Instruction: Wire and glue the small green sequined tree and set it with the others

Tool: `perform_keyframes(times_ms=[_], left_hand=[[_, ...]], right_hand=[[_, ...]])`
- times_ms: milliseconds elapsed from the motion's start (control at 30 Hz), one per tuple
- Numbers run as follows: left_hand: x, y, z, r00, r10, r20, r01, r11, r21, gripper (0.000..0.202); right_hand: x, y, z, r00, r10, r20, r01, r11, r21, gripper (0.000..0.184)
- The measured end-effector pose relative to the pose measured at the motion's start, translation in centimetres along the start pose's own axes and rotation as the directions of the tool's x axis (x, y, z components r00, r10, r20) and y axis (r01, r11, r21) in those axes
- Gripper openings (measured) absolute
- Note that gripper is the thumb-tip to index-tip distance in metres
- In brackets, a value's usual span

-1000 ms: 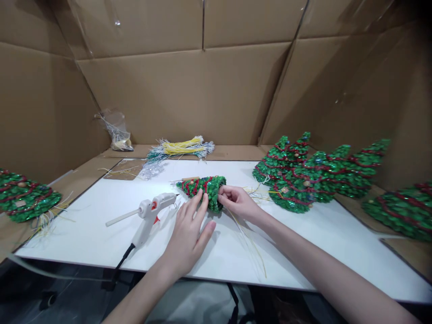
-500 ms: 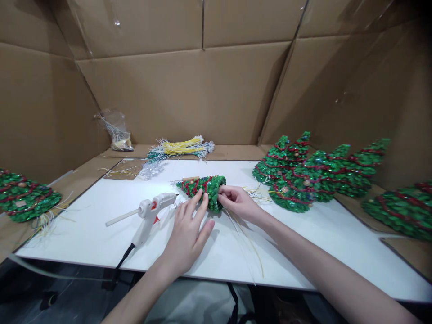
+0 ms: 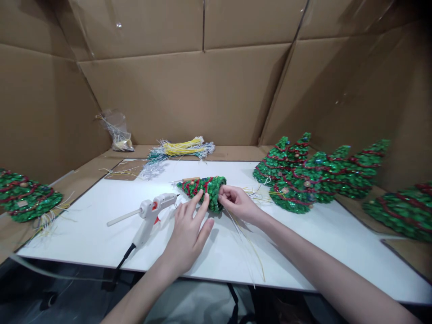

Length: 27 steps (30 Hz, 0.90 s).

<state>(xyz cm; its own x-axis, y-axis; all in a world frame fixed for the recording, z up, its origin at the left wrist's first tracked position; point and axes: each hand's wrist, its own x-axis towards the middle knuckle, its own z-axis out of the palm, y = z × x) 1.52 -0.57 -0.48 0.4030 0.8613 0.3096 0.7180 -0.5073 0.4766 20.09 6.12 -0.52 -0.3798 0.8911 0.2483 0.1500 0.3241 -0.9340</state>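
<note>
A small green Christmas tree (image 3: 213, 194) with red garland lies on its side on the white table, its tip to the left and its base to the right. My left hand (image 3: 189, 227) rests its outstretched fingertips on the near side of the tree. At the base opening, my right hand (image 3: 238, 202) is closed in a pinch; its fingertips are partly inside, so what they hold is hidden. White and yellow wires (image 3: 248, 245) trail from below the base toward the table's front edge. A white glue gun (image 3: 147, 220) lies left of my left hand.
Several decorated trees (image 3: 303, 180) stand at the right, another tree (image 3: 27, 198) at the far left. Bundled wires (image 3: 182, 147) and a plastic bag (image 3: 119, 132) lie at the back. Behind the tree is a thin wooden-handled tool (image 3: 191, 179). Cardboard walls (image 3: 168, 94) enclose the table.
Almost nothing differs. Both hands keep their places at the lying tree, and the whole view has shifted very slightly.
</note>
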Motion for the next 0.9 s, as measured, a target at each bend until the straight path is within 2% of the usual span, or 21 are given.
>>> perform_keyframes(times_ms=[267, 467, 700, 900], left_hand=[[0.05, 0.1, 0.05, 0.999, 0.025, -0.043, -0.024, 0.999, 0.023, 0.049], [0.24, 0.22, 0.02, 0.999, 0.006, -0.034, -0.004, 0.999, 0.054, 0.049], [0.01, -0.05, 0.04, 1.0, -0.016, -0.022, 0.015, 1.0, -0.012, 0.048], [-0.11, -0.08, -0.01, 1.0, -0.021, -0.021, 0.022, 1.0, 0.012, 0.048]], right_hand=[[0.01, 0.0, 0.09, 1.0, -0.003, -0.011, 0.003, 1.0, 0.011, 0.026], [0.05, 0.14, -0.13, 1.0, 0.004, -0.011, -0.004, 1.0, 0.013, 0.025], [0.0, 0.28, -0.23, 1.0, 0.003, 0.026, -0.003, 1.0, -0.004, 0.025], [0.06, 0.52, -0.11, 1.0, -0.008, 0.006, 0.008, 0.999, -0.045, 0.026]])
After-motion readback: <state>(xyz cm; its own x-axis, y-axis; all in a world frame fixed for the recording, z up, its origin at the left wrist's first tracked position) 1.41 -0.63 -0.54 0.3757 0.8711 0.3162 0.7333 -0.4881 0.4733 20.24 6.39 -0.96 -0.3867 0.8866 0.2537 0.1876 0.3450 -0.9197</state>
